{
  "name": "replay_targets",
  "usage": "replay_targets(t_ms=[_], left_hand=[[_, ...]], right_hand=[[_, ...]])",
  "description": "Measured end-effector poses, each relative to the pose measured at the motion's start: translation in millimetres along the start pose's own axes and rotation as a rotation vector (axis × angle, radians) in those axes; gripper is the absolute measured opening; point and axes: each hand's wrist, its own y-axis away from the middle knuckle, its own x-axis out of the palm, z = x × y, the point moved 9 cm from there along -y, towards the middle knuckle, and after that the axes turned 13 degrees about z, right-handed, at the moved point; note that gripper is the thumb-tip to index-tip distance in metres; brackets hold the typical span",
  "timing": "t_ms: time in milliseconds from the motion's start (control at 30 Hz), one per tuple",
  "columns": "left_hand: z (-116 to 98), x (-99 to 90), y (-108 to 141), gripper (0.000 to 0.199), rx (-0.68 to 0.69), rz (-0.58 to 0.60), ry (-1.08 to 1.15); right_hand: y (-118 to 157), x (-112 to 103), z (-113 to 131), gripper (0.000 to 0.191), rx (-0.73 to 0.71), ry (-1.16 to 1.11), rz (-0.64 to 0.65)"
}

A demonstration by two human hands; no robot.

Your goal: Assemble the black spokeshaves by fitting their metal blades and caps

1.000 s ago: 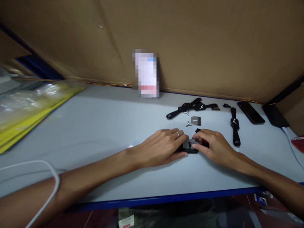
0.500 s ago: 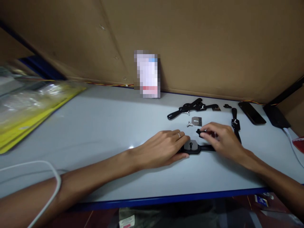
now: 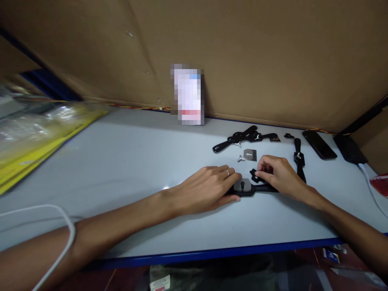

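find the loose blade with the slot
In the head view, the blade lies right of centre, just right of a silver screw, beyond the black plate in the right hand.

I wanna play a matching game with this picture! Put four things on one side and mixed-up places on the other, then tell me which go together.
Things
1. Thin silver ring
2. Small black notched plate
3. Silver metal blade with a keyhole-shaped slot
4. Black phone-shaped slab with rounded corners

Places
A. Beside a silver metal wing screw
B. Near the brown cardboard wall, toward the right
C. On a finger of the left hand
D. At the fingertips of the right hand

Right pairs: 1-C, 2-D, 3-A, 4-B
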Motion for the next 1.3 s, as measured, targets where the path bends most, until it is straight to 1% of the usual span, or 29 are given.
replay_targets(t_ms=[100, 200, 300, 400, 500, 533, 567, 633, 733, 833, 933, 1000, 1133, 1167, 1300], left_hand=[[0.0, -0.5, -0.2, 0.037, -0.001, -0.001, -0.009], [0.3, -0.3, -0.1, 0.039, 0.0, -0.003, -0.011], [1.0, 1.2, 0.0, 0.04, -0.003, -0.003, -0.01], [1.6, 2.9, 0.2, 0.041, -0.006, 0.002, -0.011], [1.6, 2.9, 0.5, 0.041, -0.004, 0.006, -0.007], [1.5, 2.5, 0.5, 0.041, -0.005, 0.006, -0.006], [1.2, 1.9, 0.6, 0.041, -0.003, 0.005, -0.004], [0.6, 1.1, 0.5, 0.04, -0.002, 0.005, -0.002], [-0.1, 0.2, 0.5, 0.04, 0.0, 0.006, -0.005], [-0.3, -0.8, 0.4, 0.039, -0.001, 0.004, -0.016], [-0.4, -0.8, -0.1, 0.038, -0.005, 0.015, -0.028], [-0.3, -1.0, -0.4, 0.038, -0.007, 0.018, -0.029], [0.5, -0.1, -0.4, 0.037, -0.008, 0.018, -0.018], [0.7, 0.3, -0.3, 0.037, -0.007, 0.017, -0.012], [0.8, 1.0, -0.2, 0.036, -0.004, 0.021, 0.014]], right_hand=[[0.5, -2.9, -3.1, 0.009, 0.024, -0.079, 0.031], [1.1, -4.9, -4.6, 0.015, 0.07, -0.01, 0.031], [0.3, 0.2, -5.7, 0.021, 0.113, 0.031, 0.053], [-1.1, 7.1, -6.0, 0.019, 0.104, -0.057, 0.08], [-1.4, 8.1, -6.7, 0.014, 0.065, -0.203, 0.082], [-1.3, 6.5, -6.6, 0.014, 0.049, -0.237, 0.078], [-0.9, 4.0, -6.0, 0.017, 0.033, -0.255, 0.071], [0.3, -2.9, -2.6, 0.022, -0.003, -0.247, 0.056], [3.0, -12.9, 4.0, 0.009, -0.024, -0.215, 0.039], [6.4, -20.1, 9.8, 0.008, -0.009, -0.231, 0.011], [10.3, -24.3, 19.2, 0.008, -0.037, -0.251, -0.03], [12.3, -22.7, 22.9, 0.009, -0.038, -0.277, -0.032], [13.5, -7.5, 27.7, 0.009, -0.037, -0.367, 0.036], [13.7, -4.5, 29.5, 0.009, -0.05, -0.371, 0.036], [15.1, 0.9, 32.9, 0.007, -0.082, -0.352, -0.032]])
